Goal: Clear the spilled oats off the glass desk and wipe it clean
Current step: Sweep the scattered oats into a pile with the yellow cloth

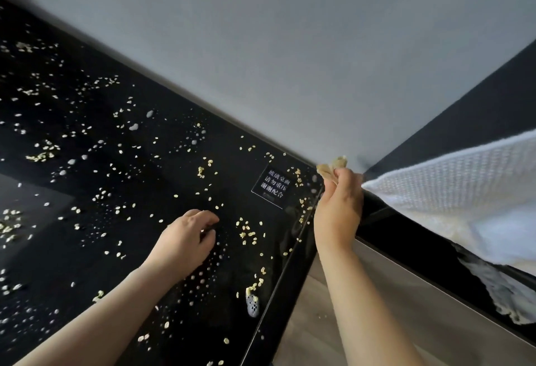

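Two bare arms in shot, and that's all of the person on show. The left hand [185,238] comes with a left forearm [101,328] uncovered right down to the near-left corner, smooth and rounded, broadening toward the lens. The back of that hand is plain, with soft knuckle dimples and fingertips lost in shadow. Over on the right, the right hand [339,206] is plain-backed too, with a faint crease at the wrist. The right forearm [362,307] runs bare to the near edge, long and even. Nails are too small to judge.
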A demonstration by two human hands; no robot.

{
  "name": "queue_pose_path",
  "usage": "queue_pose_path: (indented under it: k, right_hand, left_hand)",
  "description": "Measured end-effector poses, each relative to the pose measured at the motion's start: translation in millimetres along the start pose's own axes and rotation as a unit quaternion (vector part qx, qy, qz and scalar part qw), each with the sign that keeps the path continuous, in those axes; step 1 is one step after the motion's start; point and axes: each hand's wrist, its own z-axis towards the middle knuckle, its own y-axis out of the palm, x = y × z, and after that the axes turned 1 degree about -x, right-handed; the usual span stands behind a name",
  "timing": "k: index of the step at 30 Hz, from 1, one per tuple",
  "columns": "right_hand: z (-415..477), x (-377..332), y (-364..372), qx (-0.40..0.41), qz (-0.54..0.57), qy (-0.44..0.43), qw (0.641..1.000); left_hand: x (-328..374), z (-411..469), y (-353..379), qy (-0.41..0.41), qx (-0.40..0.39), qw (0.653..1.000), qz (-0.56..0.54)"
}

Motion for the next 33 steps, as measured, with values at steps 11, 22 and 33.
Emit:
queue_pose_path:
  k: [11,22,33]
  right_hand:
    - [25.5,59.4,62.2,-0.111,-0.045,0.213,0.970]
    - [-41.0,45.2,60.0,-0.138,-0.005,0.069,0.988]
    - [38.1,67.3,67.3,-0.051,-0.029,0.123,0.991]
  left_hand:
    - [-16.1,47.7,0.8,0.027,-0.016,0.999,-0.022]
    - [-25.0,56.2,13.4,0.052,-0.015,0.999,0.007]
    - [-38.6,41.0,31.6,0.086,-0.036,0.990,0.104]
